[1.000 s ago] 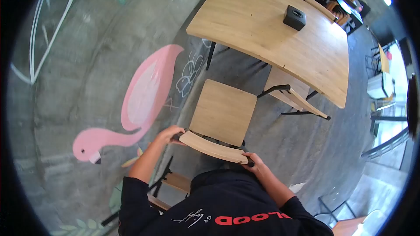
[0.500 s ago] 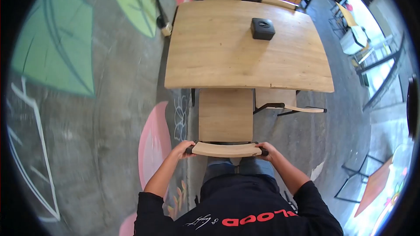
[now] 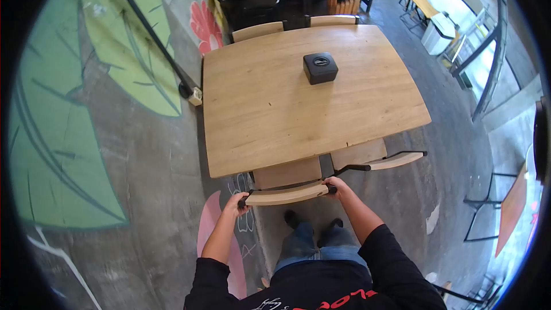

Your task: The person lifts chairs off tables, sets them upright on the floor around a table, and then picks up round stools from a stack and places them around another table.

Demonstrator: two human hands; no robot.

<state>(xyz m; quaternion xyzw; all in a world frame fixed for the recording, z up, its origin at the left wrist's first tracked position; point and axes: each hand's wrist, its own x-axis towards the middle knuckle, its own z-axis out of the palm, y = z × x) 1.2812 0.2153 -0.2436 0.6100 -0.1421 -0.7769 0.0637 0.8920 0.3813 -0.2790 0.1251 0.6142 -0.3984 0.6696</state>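
Note:
A chair with a pale wood backrest point(image 3: 287, 195) and black frame stands in front of me, its wooden seat point(image 3: 288, 173) partly under the table point(image 3: 258, 120). My left hand point(image 3: 236, 204) is closed around the left end of the backrest. At the other end, my right hand point(image 3: 338, 187) grips the black frame tip. Parts of the fingers on both hands are hidden behind the frame. Just to the right sits a second chair point(image 3: 396, 161), also partly tucked under the tabletop.
On the table rests a black tissue box point(image 3: 320, 68). Two more chairs point(image 3: 333, 20) stand at its far side. The painted wall point(image 3: 149, 172) runs close along the left, with a white socket box point(image 3: 195, 96) on it. A brown-topped table point(image 3: 511, 212) is at the right.
The chair has moved forward, so more of its seat is under the tabletop. Both hands stay on the backrest. My view has tilted up and turned.

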